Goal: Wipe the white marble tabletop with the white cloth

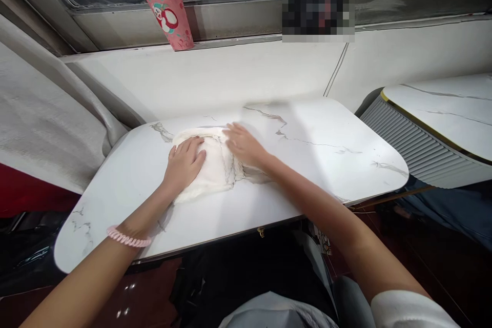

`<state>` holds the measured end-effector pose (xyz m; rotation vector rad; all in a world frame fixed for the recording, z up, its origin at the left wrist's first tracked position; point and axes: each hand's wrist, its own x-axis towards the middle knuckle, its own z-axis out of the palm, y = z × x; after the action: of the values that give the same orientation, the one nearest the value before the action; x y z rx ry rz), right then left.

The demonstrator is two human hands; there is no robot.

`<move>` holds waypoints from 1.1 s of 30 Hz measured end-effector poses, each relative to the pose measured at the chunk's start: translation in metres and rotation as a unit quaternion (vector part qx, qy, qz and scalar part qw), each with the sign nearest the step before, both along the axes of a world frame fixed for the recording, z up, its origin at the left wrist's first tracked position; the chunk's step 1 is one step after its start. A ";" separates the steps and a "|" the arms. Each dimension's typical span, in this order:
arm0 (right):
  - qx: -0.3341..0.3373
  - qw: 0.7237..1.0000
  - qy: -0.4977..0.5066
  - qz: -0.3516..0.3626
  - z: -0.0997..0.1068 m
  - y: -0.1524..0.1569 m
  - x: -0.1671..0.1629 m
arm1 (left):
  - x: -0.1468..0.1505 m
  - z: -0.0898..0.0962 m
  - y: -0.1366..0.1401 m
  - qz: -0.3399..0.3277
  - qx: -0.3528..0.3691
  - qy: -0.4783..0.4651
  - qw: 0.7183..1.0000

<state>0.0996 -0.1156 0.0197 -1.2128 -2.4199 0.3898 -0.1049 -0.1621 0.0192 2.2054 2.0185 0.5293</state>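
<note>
A soft white cloth [215, 164], folded into a rough rectangle with a lace-like edge on its right side, lies on the white marble-patterned table [300, 174]. My left hand [185, 163] rests on the cloth's left part, palm down with the fingers extended. At the upper right corner of the cloth is my right hand [244, 146], slightly blurred; its fingers reach over the edge and look extended. Whether the right fingertips pinch any fabric is hard to see. A pink coiled band [128, 237] circles my left wrist.
A pink and white paper cup [166, 7] stands on the window sill above the table. Beside it to the right is a pixelated patch. A grey-white curtain [49, 102] hangs at the left. A ribbed cabinet [418, 138] with a marbled top stands at the right.
</note>
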 end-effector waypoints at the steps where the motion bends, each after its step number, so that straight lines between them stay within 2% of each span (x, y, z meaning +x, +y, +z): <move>1: -0.032 0.999 -0.019 0.013 0.001 -0.009 -0.014 | 0.001 -0.001 0.001 0.003 0.002 0.002 1.000; 5: -0.074 0.995 -0.053 -0.046 0.003 -0.025 -0.059 | 0.001 -0.002 0.013 0.014 -0.005 -0.004 1.000; 7: -0.074 0.992 -0.066 -0.077 0.003 -0.015 -0.074 | -0.003 -0.002 0.025 0.015 -0.009 -0.007 1.000; 11: -0.023 0.993 -0.053 -0.099 -0.002 0.019 -0.094 | -0.016 -0.003 0.063 0.029 -0.003 -0.004 1.000; 16: -0.022 0.993 -0.027 -0.111 -0.009 0.055 -0.108 | -0.034 -0.006 0.106 0.015 0.004 -0.006 1.000; 24: -0.040 0.991 -0.036 -0.123 -0.009 0.097 -0.125 | -0.053 -0.007 0.155 0.002 0.003 -0.010 1.000; 28: -0.025 0.990 -0.036 -0.134 -0.012 0.109 -0.130 | -0.058 -0.009 0.168 0.003 0.011 -0.026 1.000; 33: -0.010 0.990 -0.031 -0.137 -0.014 0.107 -0.131 | -0.058 -0.009 0.167 -0.003 0.021 -0.043 0.999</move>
<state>-0.0313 -0.0081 0.0058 -1.5609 -2.2610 0.2971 -0.1629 0.0048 0.0104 2.1717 1.9754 0.6584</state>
